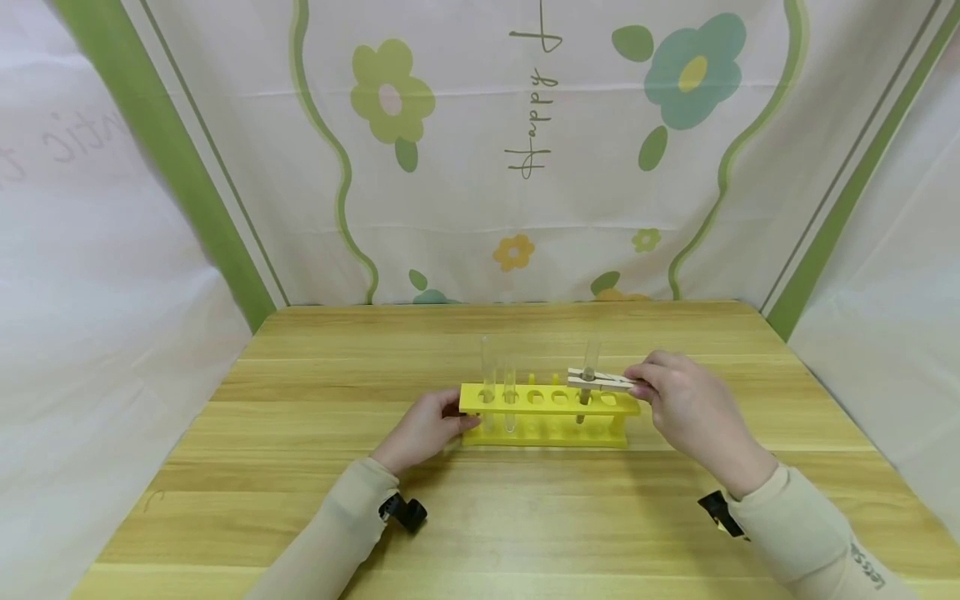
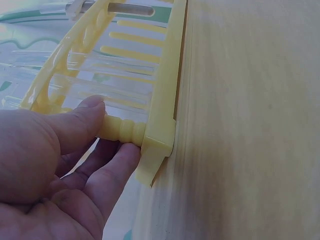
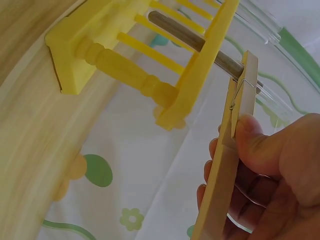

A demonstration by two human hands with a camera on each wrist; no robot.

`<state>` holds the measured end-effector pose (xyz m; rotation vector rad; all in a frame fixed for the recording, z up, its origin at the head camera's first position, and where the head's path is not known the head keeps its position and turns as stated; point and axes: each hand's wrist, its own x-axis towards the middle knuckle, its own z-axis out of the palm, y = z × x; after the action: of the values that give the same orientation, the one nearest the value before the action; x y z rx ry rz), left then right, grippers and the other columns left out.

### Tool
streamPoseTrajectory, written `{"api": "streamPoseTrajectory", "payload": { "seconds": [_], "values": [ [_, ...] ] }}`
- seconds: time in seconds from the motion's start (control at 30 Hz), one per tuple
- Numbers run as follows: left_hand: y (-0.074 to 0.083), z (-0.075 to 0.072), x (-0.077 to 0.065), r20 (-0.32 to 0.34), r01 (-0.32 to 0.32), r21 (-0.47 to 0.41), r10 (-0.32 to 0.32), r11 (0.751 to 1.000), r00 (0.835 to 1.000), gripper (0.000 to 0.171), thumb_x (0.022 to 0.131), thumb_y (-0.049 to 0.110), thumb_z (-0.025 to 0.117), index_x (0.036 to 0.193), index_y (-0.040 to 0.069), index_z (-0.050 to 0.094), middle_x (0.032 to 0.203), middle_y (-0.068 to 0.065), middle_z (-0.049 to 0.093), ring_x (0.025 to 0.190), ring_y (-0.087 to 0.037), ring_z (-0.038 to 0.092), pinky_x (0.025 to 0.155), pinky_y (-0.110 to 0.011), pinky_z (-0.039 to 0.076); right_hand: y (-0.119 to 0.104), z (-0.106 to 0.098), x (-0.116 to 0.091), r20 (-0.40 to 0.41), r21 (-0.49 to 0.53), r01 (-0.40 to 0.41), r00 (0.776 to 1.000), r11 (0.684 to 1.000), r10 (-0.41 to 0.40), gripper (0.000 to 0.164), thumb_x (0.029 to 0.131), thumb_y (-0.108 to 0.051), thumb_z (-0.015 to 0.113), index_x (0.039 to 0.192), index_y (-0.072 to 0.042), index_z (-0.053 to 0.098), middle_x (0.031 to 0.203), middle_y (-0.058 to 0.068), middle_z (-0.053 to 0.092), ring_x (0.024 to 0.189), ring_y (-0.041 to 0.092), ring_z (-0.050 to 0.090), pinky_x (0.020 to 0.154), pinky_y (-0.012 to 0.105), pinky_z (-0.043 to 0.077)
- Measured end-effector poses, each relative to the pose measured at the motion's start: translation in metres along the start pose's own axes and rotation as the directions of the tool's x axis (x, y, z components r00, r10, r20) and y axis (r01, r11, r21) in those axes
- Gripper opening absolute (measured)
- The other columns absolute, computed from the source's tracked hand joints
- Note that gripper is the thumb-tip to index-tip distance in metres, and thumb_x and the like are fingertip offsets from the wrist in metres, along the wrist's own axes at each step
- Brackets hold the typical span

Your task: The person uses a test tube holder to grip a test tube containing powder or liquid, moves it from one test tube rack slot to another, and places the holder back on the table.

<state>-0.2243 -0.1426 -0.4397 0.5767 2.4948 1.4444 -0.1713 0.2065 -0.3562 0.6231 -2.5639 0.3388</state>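
Observation:
A yellow test tube rack [image 1: 547, 409] stands on the wooden table. My left hand [image 1: 426, 429] grips the turned post [image 2: 120, 129] at its left end, thumb on one side and fingers on the other. With my right hand [image 1: 693, 408] I hold a wooden test tube clamp [image 3: 245, 90] by its handles. Its far end is closed around a test tube [image 3: 177, 31] with dark contents in its lower part. That tube passes through a hole toward the rack's right end, its rounded bottom hanging above the base. Two clear tubes [image 1: 487, 367] stand in the leftmost holes.
The wooden tabletop [image 1: 525, 517] reaches around the rack on all sides. Behind it hangs a white cloth [image 1: 465, 192] printed with flowers and lettering, and similar cloth hangs at both sides. Short yellow pegs [image 1: 532, 378] rise along the rack's back.

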Motion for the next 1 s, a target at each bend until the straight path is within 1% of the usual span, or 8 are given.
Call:
{"api": "streamPoseTrajectory", "payload": {
  "seconds": [0.23,0.37,0.63,0.8,1.0],
  "values": [
    [-0.001,0.001,0.001,0.002,-0.002,0.003,0.002,1.0,1.0,0.024,0.096,0.019,0.068,0.12,0.02,0.068,0.105,0.005,0.068,0.086,-0.017,0.059,0.069,-0.032,0.051,0.001,0.004,-0.001,0.012,-0.003,-0.003,1.0,1.0,0.003,0.013,0.083,-0.001,0.079,0.095,-0.002,0.076,0.086,0.004,0.067,0.076,0.023,0.063,0.063,0.038,0.055],
    [-0.001,0.0,0.001,0.002,-0.003,0.005,0.003,1.0,1.0,0.025,0.096,0.019,0.068,0.121,0.021,0.068,0.105,0.006,0.068,0.086,-0.017,0.059,0.069,-0.032,0.051,0.002,0.008,-0.002,0.008,-0.016,0.007,1.0,1.0,-0.006,0.012,0.082,-0.001,0.08,0.094,-0.002,0.076,0.085,0.004,0.067,0.074,0.022,0.063,0.062,0.038,0.055],
    [-0.002,0.0,0.002,0.003,0.003,-0.001,-0.003,1.0,1.0,0.026,0.096,0.019,0.068,0.121,0.021,0.068,0.107,0.005,0.068,0.088,-0.017,0.059,0.07,-0.032,0.051,0.004,0.014,-0.004,0.0,-0.006,0.008,1.0,1.0,-0.008,0.014,0.08,0.002,0.08,0.093,-0.002,0.076,0.084,0.003,0.067,0.073,0.02,0.063,0.059,0.035,0.053],
    [-0.002,0.001,0.001,0.004,0.007,-0.004,-0.007,1.0,1.0,0.026,0.096,0.02,0.069,0.121,0.021,0.068,0.108,0.006,0.068,0.09,-0.017,0.059,0.073,-0.033,0.051,0.003,0.015,-0.005,0.022,0.01,-0.007,1.0,1.0,0.006,0.014,0.081,0.001,0.079,0.094,-0.003,0.076,0.086,0.003,0.068,0.075,0.02,0.063,0.061,0.036,0.054],
    [-0.001,0.0,0.001,0.007,0.01,-0.009,-0.01,1.0,1.0,0.026,0.096,0.019,0.068,0.122,0.023,0.067,0.108,0.006,0.068,0.089,-0.018,0.059,0.071,-0.032,0.05,0.004,0.017,-0.006,0.041,0.02,-0.02,0.999,1.0,0.019,0.013,0.083,0.0,0.078,0.096,-0.003,0.076,0.086,0.002,0.067,0.076,0.021,0.063,0.061,0.037,0.054]
  ]
}}
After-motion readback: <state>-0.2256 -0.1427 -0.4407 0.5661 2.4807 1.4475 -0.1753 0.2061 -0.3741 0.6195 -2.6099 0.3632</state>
